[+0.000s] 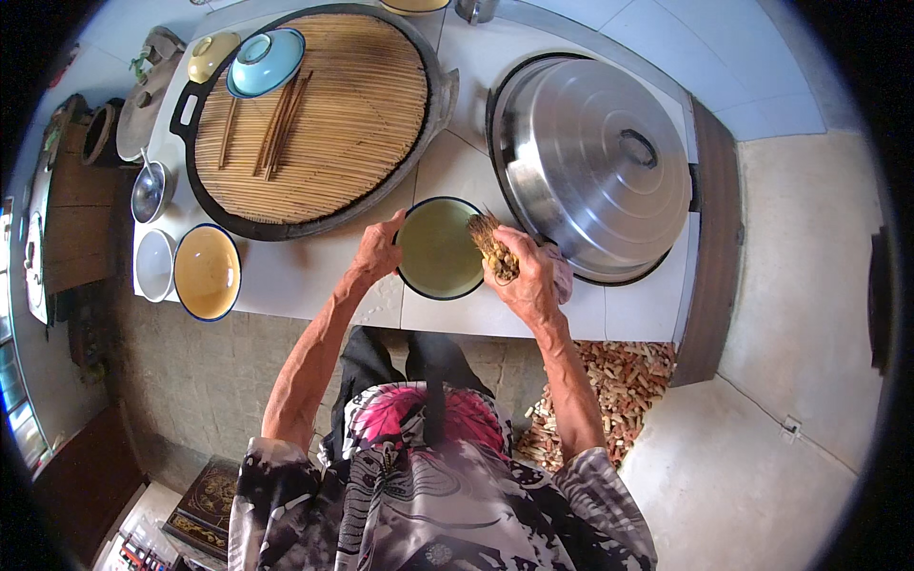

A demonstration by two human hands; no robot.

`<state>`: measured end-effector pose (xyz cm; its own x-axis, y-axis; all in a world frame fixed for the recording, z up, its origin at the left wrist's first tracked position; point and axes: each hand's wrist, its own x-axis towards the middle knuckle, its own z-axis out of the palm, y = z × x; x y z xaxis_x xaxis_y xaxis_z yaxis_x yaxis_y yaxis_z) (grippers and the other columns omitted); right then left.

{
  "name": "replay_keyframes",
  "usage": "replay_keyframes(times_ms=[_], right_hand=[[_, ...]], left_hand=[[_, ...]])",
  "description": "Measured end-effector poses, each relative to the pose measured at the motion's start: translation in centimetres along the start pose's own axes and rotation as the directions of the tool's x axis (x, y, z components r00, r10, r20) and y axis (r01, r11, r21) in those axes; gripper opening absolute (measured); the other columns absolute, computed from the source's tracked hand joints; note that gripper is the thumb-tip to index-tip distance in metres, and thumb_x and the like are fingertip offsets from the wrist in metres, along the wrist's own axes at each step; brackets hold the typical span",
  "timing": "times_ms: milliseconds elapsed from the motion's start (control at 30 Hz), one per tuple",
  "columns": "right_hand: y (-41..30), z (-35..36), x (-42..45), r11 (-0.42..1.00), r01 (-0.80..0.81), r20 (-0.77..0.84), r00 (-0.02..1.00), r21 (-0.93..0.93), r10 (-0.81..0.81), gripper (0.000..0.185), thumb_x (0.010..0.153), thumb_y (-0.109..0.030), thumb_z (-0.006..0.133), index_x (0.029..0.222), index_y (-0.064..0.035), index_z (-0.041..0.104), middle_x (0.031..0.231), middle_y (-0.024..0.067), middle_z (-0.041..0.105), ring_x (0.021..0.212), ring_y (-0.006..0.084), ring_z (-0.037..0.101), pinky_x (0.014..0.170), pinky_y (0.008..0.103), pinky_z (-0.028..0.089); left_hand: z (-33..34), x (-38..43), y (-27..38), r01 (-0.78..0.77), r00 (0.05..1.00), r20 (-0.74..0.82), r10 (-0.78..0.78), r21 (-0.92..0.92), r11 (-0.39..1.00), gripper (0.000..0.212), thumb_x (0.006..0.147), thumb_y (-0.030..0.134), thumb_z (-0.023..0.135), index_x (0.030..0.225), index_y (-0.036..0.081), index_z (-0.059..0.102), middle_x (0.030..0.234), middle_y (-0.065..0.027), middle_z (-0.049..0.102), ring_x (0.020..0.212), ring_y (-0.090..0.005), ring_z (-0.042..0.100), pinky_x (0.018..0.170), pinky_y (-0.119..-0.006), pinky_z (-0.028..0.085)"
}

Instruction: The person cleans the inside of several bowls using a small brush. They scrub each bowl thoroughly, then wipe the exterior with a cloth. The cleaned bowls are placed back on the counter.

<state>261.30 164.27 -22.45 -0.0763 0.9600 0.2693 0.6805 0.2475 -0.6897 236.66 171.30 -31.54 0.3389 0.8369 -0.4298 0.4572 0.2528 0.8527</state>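
A round basin with a dark blue rim point(439, 248) stands on the white tiled counter before me, and cloudy greenish liquid seems to lie in it. My left hand point(380, 246) grips its left rim, thumb at the top edge. In my right hand point(527, 275) is a bundled plant-fibre scrubbing brush point(496, 250), its bristles pointing up and left over the basin's right edge. A pinkish cloth point(560, 273) lies just behind that hand, partly hidden by it.
A large wok holds a slatted bamboo cover point(335, 114) with chopsticks point(282, 135) and an upturned blue bowl point(264, 63). Right of it sits a domed metal lid point(600, 164). At left are a yellow enamel basin point(207, 271), a white bowl point(154, 265) and a ladle point(150, 193). Corncobs point(621, 392) cover floor.
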Motion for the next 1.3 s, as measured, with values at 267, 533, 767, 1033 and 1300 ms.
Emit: replay_keyframes(times_ms=[267, 533, 767, 1033, 1300], right_hand=[[0.8, 0.4, 3.9, 0.989, 0.108, 0.130, 0.984, 0.103, -0.121, 0.047, 0.068, -0.001, 0.076, 0.112, -0.0017, 0.059, 0.111, 0.0168, 0.066, 0.099, 0.0333, 0.066, 0.086, 0.0382, 0.055], [1.6, 2.4, 5.2, 0.955, 0.226, 0.295, 0.915, 0.194, -0.276, 0.049, 0.066, 0.002, 0.077, 0.112, -0.0013, 0.061, 0.111, 0.0155, 0.066, 0.096, 0.0311, 0.067, 0.084, 0.0363, 0.055], [-0.1, -1.4, 3.6, 0.967, 0.230, 0.135, 0.960, 0.112, -0.244, 0.045, 0.068, -0.004, 0.076, 0.111, -0.0033, 0.062, 0.113, 0.0133, 0.066, 0.097, 0.0318, 0.067, 0.084, 0.0377, 0.055], [-1.1, -3.5, 0.9, 0.992, 0.098, 0.062, 0.993, 0.074, -0.103, 0.046, 0.068, -0.006, 0.076, 0.112, -0.0061, 0.063, 0.111, 0.0119, 0.068, 0.094, 0.0303, 0.067, 0.083, 0.0369, 0.054], [1.2, 0.2, 4.5, 0.977, 0.156, 0.137, 0.975, 0.146, -0.176, 0.045, 0.070, -0.003, 0.075, 0.112, -0.0023, 0.061, 0.112, 0.0137, 0.066, 0.099, 0.0301, 0.067, 0.086, 0.0362, 0.054]], left_hand=[[-0.8, 3.0, -0.6, -0.195, 0.976, 0.130, 0.174, 0.166, 0.967, 0.055, 0.082, 0.004, 0.063, 0.136, 0.006, 0.051, 0.089, -0.0176, 0.070, 0.060, -0.0182, 0.065, 0.049, -0.033, 0.052], [-1.0, 5.3, 0.0, -0.383, 0.921, 0.274, 0.278, 0.497, 0.779, 0.053, 0.082, 0.018, 0.063, 0.134, 0.008, 0.053, 0.099, -0.0225, 0.067, 0.094, -0.0370, 0.066, 0.078, -0.046, 0.052], [2.3, -2.2, -0.4, 0.024, 0.910, -0.404, 0.089, 0.267, 0.963, 0.062, 0.082, 0.025, 0.072, 0.136, 0.003, 0.051, 0.085, -0.0171, 0.068, 0.074, -0.0262, 0.069, 0.063, -0.038, 0.053], [6.2, -8.3, 0.6, 0.146, 0.916, -0.284, -0.283, -0.421, 0.895, 0.054, 0.085, 0.011, 0.063, 0.137, 0.006, 0.050, 0.072, -0.0116, 0.063, 0.055, -0.0182, 0.067, 0.051, -0.029, 0.055], [4.1, -5.9, 0.1, 0.102, 0.961, -0.217, -0.171, -0.295, 0.950, 0.045, 0.083, 0.003, 0.056, 0.127, 0.006, 0.058, 0.065, -0.0087, 0.062, 0.053, -0.0168, 0.066, 0.049, -0.029, 0.056]])
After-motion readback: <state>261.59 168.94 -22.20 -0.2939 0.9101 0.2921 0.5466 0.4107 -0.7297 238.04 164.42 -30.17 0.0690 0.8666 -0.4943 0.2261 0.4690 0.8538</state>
